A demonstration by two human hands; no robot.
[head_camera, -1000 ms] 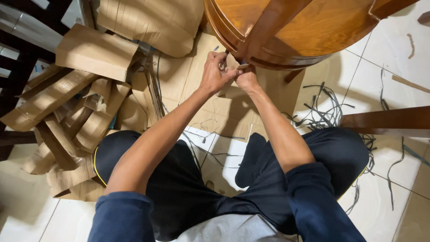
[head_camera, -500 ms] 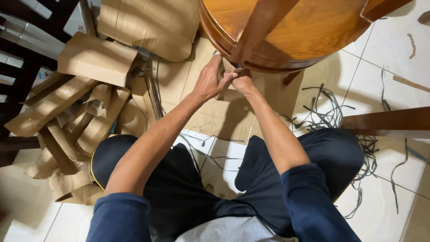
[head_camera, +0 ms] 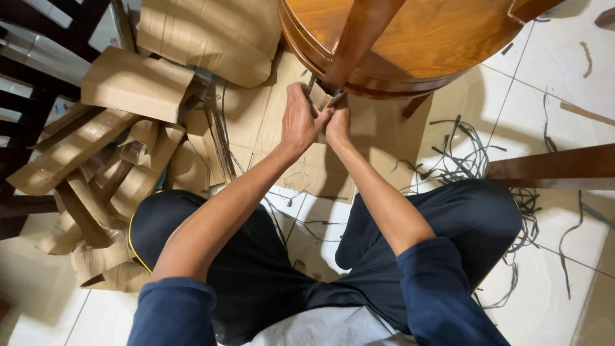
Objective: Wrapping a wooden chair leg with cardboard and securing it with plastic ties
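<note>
Both hands, left (head_camera: pixel 300 122) and right (head_camera: pixel 337 125), were clamped together on a creased brown cardboard wrap (head_camera: pixel 322 97); it clung to the glossy wooden leg (head_camera: pixel 359 35).

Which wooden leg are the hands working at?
The slanted brown wooden leg across the round wooden tabletop; left hand and right hand meet at its base. The other leg lies apart, right.

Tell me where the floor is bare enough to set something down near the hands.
Bare tile lies right of the round wooden table, above the dark wooden rail. More bare tile sits at the lower left, below the cardboard pile. Crowded: both hands, left hand and right hand, work at the table edge; black straps litter the right.
</note>
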